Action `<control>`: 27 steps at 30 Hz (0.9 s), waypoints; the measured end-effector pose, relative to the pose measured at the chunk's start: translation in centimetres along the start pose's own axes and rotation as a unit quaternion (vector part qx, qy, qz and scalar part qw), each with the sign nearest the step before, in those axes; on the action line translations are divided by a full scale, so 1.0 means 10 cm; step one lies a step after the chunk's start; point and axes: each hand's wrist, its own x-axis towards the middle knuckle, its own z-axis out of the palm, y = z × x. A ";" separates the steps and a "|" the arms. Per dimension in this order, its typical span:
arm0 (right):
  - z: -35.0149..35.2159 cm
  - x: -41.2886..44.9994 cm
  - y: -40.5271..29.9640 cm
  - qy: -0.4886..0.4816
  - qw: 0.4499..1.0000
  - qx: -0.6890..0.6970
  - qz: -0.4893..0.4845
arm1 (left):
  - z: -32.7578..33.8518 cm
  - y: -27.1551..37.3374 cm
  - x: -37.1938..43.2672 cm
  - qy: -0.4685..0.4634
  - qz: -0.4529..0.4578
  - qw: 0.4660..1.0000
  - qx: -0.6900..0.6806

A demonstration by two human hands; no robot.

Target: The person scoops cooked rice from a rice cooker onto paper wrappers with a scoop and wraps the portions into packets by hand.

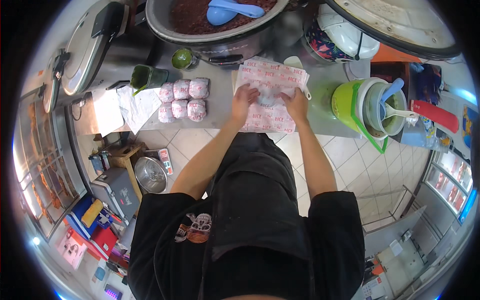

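Observation:
A stack of printed wrapping paper sheets [268, 118] lies on the steel counter in front of me, its near edge at the counter's front. My left hand [244, 102] rests at the left side of the top sheet with its fingers bent. On the opposite side, my right hand [297, 106] touches the sheet, thumb reaching inward over the paper. Whether either hand pinches the sheet is not visible. Left of the hands sit several paper-wrapped bundles [180, 108] in two rows. A white paddle-like utensil [293, 62] is partly hidden behind the stack.
Beyond the paper stands a large cooker pot [165, 28] of dark rice with a blue scoop [221, 15]. A green tub [140, 77] and small green cup [182, 59] stand left. At right are a lime-green bucket [343, 95] with nested containers and a floral-patterned cooker [330, 41].

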 end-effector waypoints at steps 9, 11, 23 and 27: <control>0.28 -0.55 0.19 0.101 0.990 -0.062 0.077 | 0.07 -0.07 -0.29 -0.264 0.386 0.502 0.728; 0.20 -0.55 0.14 0.056 0.989 0.069 0.122 | 0.11 -0.07 -0.28 -0.265 0.371 0.500 0.736; 0.16 0.76 -0.08 0.077 0.979 0.180 0.063 | 0.18 -0.01 -0.04 -0.310 0.379 0.470 0.734; -0.26 0.48 -0.46 -0.266 0.955 0.072 -0.106 | 0.09 0.00 0.00 -0.316 0.343 0.566 0.679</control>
